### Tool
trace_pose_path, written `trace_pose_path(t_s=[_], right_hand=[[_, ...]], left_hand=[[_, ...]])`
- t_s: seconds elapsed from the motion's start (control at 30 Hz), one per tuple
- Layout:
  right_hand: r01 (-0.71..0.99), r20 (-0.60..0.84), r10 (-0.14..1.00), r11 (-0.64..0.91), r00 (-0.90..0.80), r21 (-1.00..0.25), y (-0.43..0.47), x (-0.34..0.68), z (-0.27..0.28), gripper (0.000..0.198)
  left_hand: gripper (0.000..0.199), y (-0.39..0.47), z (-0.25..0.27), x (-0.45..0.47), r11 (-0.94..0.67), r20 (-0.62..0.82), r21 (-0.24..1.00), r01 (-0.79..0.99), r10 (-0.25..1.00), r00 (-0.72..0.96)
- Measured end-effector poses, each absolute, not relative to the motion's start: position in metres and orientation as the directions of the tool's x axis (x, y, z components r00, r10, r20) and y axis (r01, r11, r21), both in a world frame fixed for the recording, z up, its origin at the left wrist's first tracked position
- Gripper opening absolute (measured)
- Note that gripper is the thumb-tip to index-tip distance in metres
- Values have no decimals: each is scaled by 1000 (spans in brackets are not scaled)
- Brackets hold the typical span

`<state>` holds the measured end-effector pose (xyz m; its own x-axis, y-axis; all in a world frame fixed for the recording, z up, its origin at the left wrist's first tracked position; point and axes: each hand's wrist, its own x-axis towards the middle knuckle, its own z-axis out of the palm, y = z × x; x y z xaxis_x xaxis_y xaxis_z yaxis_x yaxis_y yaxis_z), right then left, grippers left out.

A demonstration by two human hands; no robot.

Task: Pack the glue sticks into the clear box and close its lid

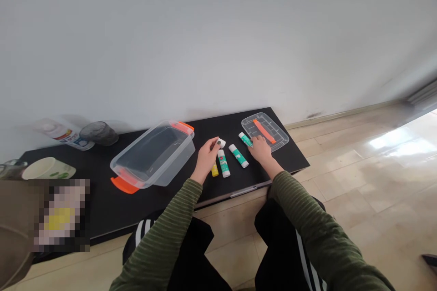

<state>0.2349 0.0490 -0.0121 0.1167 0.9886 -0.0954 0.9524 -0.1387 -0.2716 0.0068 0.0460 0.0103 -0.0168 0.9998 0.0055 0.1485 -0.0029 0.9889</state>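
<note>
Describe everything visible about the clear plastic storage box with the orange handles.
The clear plastic storage box is rectangular with rounded corners and a flared rim, see-through and apparently empty, its lid off. Orange handles sit at its two short ends. It stands upright on the black low table, angled diagonally, left of the left hand, which does not touch it. The clear lid with an orange handle lies apart, to the right.

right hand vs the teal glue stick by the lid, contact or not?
Touching. In the head view the right hand has its fingertips on the lower end of the teal glue stick, beside the clear lid; no gap shows between them.
</note>
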Motion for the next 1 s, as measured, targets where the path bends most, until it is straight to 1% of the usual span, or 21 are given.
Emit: trace_pose_path(t_s=[0.1, 0.23, 0.33, 0.4, 0.5, 0.6, 0.77, 0.87, 1.0], right_hand=[[954, -129, 984, -153, 123, -257, 48, 230, -14, 33], [943, -115, 980, -186, 159, -277, 48, 225, -9, 30], [915, -51, 990, -142, 132, -378, 45, 222, -1, 31], [877, 28, 998, -42, 63, -478, 40, 218, 6, 30], [775, 158, 985, 149, -64, -615, 25, 207, 15, 29], [683, 224, 964, 261, -144, -682, 9, 196, 20, 32], [679, 238, 957, 284, -163, -677, -2, 191, 21, 35], [693, 241, 958, 280, -156, -665, -2, 193, 23, 39], [670, 261, 949, 310, -176, -674, -2, 194, 25, 41]], left_hand=[[31, 44, 11, 7, 90, -91, 994, -56, 996, -10], [29, 41, 14, 6, 185, -172, 927, -327, 983, 69], [23, 41, 17, 3, 223, -201, 848, -481, 975, 98], [21, 42, 20, 1, 243, -223, 810, -533, 969, 103], [20, 43, 23, -2, 267, -252, 780, -566, 962, 107], [20, 41, 24, -2, 279, -254, 765, -581, 959, 126], [25, 37, 26, -2, 250, -217, 781, -572, 968, 127], [29, 35, 28, -4, 205, -175, 825, -527, 979, 106], [34, 33, 30, -4, 149, -119, 882, -447, 988, 95]])
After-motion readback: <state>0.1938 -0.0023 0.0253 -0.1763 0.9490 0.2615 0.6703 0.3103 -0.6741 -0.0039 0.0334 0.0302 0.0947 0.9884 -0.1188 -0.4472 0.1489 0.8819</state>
